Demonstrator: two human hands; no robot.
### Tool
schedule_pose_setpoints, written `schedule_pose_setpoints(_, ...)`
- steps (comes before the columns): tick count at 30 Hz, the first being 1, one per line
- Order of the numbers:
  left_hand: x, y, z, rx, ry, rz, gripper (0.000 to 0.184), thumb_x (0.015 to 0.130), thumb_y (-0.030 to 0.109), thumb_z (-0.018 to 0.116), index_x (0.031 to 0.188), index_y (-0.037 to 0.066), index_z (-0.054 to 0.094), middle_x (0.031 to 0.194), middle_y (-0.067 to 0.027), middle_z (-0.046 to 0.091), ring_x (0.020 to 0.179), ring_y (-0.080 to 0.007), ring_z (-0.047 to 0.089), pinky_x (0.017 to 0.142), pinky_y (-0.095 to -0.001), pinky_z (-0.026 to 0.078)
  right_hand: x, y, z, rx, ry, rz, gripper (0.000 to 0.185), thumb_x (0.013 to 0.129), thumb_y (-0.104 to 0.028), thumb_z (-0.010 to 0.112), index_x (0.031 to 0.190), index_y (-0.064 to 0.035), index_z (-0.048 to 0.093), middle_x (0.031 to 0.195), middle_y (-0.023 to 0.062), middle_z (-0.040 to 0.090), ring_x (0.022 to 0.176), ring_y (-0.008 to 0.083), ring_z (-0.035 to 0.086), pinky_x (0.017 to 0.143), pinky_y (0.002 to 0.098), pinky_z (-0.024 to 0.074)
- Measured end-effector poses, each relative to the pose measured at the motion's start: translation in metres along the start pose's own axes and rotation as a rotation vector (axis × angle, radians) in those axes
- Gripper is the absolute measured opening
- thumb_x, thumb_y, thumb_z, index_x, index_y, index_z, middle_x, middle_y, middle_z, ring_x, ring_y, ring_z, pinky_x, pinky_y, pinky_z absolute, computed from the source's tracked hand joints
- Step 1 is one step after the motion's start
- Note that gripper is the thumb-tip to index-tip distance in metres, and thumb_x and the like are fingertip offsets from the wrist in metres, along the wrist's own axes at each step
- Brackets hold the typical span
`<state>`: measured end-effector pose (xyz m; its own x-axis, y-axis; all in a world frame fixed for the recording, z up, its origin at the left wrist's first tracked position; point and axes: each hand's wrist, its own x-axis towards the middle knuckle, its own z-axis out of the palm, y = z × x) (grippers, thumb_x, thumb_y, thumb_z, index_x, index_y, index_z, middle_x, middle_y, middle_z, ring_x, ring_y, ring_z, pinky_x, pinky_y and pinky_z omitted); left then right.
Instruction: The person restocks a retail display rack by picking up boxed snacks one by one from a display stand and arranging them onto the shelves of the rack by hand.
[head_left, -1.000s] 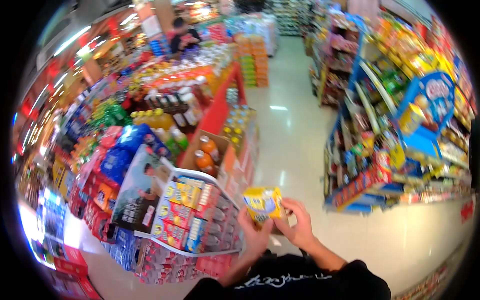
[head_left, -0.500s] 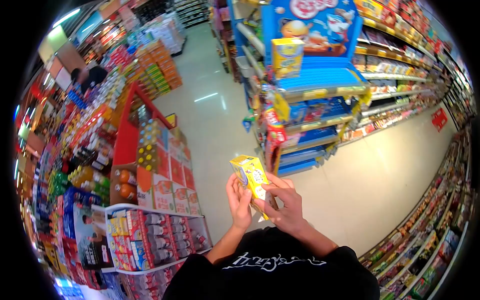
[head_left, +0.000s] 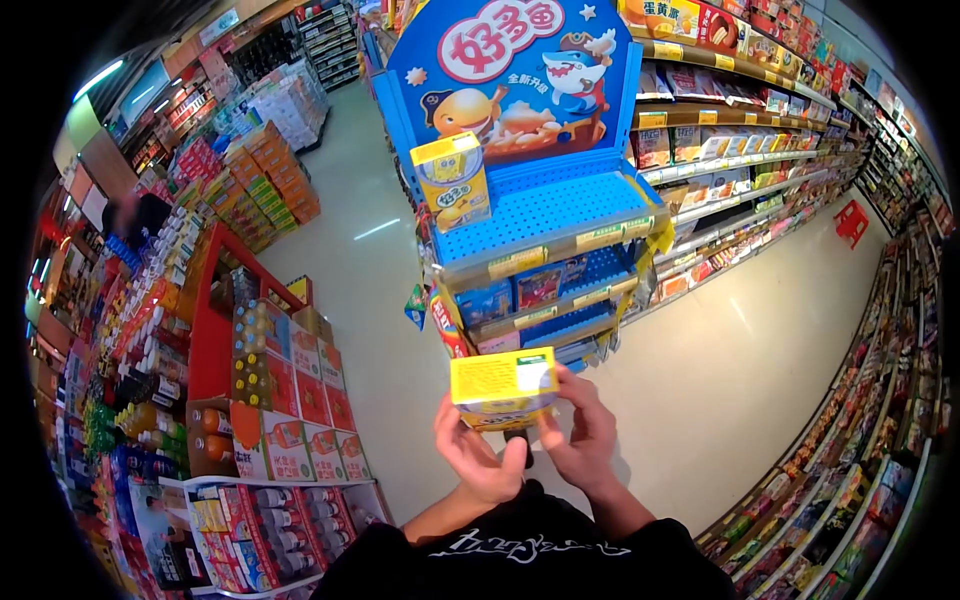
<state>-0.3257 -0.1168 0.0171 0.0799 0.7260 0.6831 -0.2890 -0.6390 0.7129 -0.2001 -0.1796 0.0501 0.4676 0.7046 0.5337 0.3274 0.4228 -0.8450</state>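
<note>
Pale floor (head_left: 735, 365) spreads around a blue stand (head_left: 550, 218). In front of it, the left hand (head_left: 478, 452) and right hand (head_left: 584, 432) grip a yellow box (head_left: 503, 388) between them, one at each end, apparently to steady it, a printed panel facing up. Left on the stand's top tier, a similar carton (head_left: 453, 190) stands upright, front outward, probably for display.

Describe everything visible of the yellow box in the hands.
The yellow box looks like printed cardboard. Its upper face, turned toward the camera, carries print too small to read and a white and green patch; a patterned side shows below. The left hand and right hand hold it in mid-air, one at each end.
</note>
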Motion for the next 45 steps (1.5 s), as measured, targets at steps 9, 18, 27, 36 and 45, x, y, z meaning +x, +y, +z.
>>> schedule_pose_setpoints(9, 0.113, -0.034, 0.057, 0.050, -0.070, 0.349, 0.064, 0.083, 0.008, 0.077, 0.132, 0.000, 0.036, 0.136, -0.0262, 0.040, 0.136, -0.0442, 0.045, 0.116, -0.0529, 0.036, 0.125, 0.005, -0.028, -0.255, 0.127, -0.362, 0.041, 0.085, 0.005, 0.073, 0.125, 0.0054, 0.061, 0.130, 0.0214, 0.061, 0.121, 0.0297, 0.061, 0.102, 0.0399, 0.0504)
schedule_pose_setpoints(18, 0.212, -0.054, 0.030, 0.448, -0.192, 0.131, 0.070, 0.085, 0.009, 0.074, 0.145, -0.003, 0.040, 0.148, -0.0281, 0.043, 0.135, -0.0385, 0.050, 0.115, -0.0479, 0.039, 0.238, 0.045, 0.014, -0.222, -0.081, -0.235, 0.040, 0.080, 0.006, 0.079, 0.118, 0.0046, 0.065, 0.122, 0.0218, 0.069, 0.111, 0.0310, 0.068, 0.094, 0.0372, 0.0548)
schedule_pose_setpoints(27, 0.228, -0.077, 0.035, 0.579, -0.113, -0.167, 0.072, 0.090, 0.012, 0.077, 0.145, -0.008, 0.036, 0.143, -0.0274, 0.049, 0.137, -0.0389, 0.051, 0.113, -0.0461, 0.041, 0.268, 0.066, 0.033, -0.294, -0.479, 0.130, 0.071, 0.088, -0.019, 0.081, 0.145, 0.0056, 0.046, 0.146, 0.0257, 0.053, 0.116, 0.0354, 0.067, 0.085, 0.0378, 0.0598)
schedule_pose_setpoints(36, 0.215, -0.055, 0.048, 0.705, -0.007, -0.177, 0.071, 0.091, 0.010, 0.073, 0.147, -0.007, 0.033, 0.150, -0.0314, 0.044, 0.143, -0.0409, 0.044, 0.119, -0.0486, 0.032, 0.255, 0.048, 0.019, -0.321, -0.418, 0.054, 0.080, 0.086, -0.019, 0.082, 0.149, 0.0081, 0.040, 0.151, 0.0286, 0.049, 0.122, 0.0376, 0.063, 0.088, 0.0378, 0.0571)
schedule_pose_setpoints(45, 0.066, -0.014, 0.035, 0.879, -0.009, -0.250, 0.059, 0.090, 0.019, 0.073, 0.140, -0.002, 0.048, 0.137, -0.0253, 0.057, 0.129, -0.0401, 0.055, 0.109, -0.0488, 0.044, 0.173, 0.044, 0.001, 0.157, -0.912, 0.101, 0.059, 0.084, -0.012, 0.083, 0.135, 0.0045, 0.059, 0.133, 0.0239, 0.066, 0.119, 0.0309, 0.069, 0.089, 0.0368, 0.0580)
